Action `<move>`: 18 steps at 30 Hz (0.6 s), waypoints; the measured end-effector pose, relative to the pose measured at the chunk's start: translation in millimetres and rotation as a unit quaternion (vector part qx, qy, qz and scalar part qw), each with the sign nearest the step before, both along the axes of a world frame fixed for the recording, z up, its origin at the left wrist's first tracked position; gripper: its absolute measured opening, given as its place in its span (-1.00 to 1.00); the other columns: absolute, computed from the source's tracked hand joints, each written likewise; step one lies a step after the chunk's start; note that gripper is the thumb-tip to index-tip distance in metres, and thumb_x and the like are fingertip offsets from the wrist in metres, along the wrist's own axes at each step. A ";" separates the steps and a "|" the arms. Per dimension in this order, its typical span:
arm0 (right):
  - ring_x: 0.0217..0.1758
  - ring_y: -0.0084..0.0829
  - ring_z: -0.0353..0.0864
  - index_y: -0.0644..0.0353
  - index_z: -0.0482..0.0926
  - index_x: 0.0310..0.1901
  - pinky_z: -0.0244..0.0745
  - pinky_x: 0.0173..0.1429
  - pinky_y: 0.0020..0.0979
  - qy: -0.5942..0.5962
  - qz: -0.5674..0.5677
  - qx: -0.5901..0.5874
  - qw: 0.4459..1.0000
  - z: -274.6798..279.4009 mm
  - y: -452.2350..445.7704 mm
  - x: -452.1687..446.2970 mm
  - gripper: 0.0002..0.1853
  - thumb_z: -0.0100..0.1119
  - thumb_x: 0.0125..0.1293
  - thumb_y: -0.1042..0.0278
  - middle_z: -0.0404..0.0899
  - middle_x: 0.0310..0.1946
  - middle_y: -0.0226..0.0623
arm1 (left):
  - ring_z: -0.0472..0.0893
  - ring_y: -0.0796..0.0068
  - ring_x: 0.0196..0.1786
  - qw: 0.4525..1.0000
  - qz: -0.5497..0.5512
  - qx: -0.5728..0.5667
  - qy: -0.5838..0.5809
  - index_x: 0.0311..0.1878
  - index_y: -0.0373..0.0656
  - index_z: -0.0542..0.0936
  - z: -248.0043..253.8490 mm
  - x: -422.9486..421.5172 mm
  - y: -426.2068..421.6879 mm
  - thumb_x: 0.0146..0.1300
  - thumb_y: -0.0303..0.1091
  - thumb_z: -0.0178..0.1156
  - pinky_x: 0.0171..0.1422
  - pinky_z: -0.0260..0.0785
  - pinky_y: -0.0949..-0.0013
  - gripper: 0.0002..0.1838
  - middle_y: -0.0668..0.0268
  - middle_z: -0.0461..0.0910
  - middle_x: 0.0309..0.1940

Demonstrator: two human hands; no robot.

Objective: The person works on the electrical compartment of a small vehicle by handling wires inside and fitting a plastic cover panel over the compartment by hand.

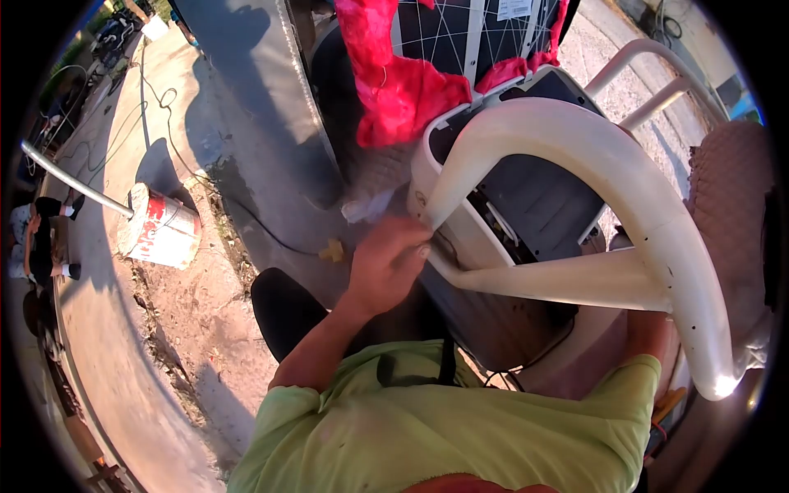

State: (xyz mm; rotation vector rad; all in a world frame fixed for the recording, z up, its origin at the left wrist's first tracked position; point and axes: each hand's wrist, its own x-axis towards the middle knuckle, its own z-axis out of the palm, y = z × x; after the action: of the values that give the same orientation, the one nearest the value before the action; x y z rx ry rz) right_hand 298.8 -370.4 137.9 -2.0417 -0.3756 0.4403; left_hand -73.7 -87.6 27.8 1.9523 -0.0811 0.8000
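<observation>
My left hand is closed at the narrow left corner of a white bent tubular frame, where its curved tube and its straighter lower tube come together. The fingers are curled in and cover that corner. My right forearm goes in behind the lower right part of the frame, which hides the hand and its fingers. Beneath the frame is an off-white open housing with a dark inside. A crumpled piece of clear plastic lies just beyond my left hand.
Pink-red cloth hangs by a wire-mesh panel at the back. A dark upright panel stands left of it. On the ground are a red-and-white bucket with a pole and a long cable. Quilted padding lies at right; another person is at far left.
</observation>
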 end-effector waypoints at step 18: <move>0.02 -0.31 0.71 0.32 0.59 0.23 0.55 0.18 -0.36 -0.065 0.009 -0.035 0.997 -14.0 11.6 0.4 -0.51 0.28 0.38 0.19 0.74 0.01 -0.13 | 0.44 0.11 0.41 0.965 -0.142 0.220 0.005 0.23 -0.24 0.55 43.3 27.4 -38.6 0.19 -0.34 0.25 0.54 0.12 -0.05 -0.50 0.16 0.50 0.27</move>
State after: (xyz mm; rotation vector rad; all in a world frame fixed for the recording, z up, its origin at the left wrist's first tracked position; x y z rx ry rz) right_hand 299.2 -358.7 124.0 -2.1421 -0.4632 0.3352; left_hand -46.3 -126.1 71.1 2.2903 -0.5622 0.6140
